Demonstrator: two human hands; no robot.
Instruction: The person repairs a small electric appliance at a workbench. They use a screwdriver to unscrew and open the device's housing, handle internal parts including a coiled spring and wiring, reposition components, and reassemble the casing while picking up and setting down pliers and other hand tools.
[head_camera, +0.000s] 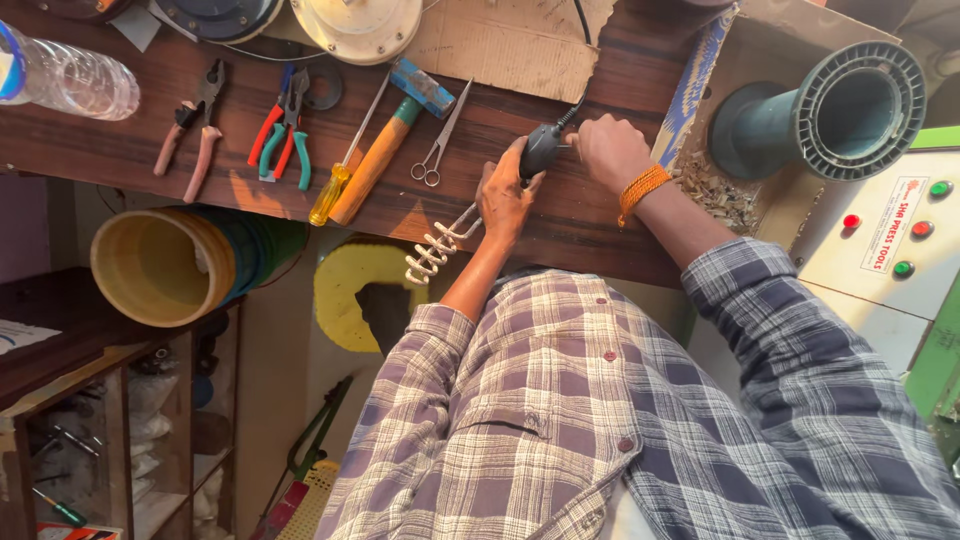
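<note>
An immersion heater rod lies across the front edge of the dark wooden bench (600, 225). Its metal coil (432, 252) hangs past the edge and its black handle (541, 150) points toward the back. My left hand (505, 195) is closed around the rod just below the handle. My right hand (608, 150), with an orange band on the wrist, grips the handle's top where the black cord (580, 30) enters.
Left of my hands lie scissors (440, 135), a wooden-handled hammer (385, 150), a yellow-handled screwdriver (335, 175), cutters (285, 125) and pliers (195, 125). A plastic bottle (65, 75) is at far left, a green flanged pipe (835, 105) and button panel (905, 235) at right, buckets (160, 265) below.
</note>
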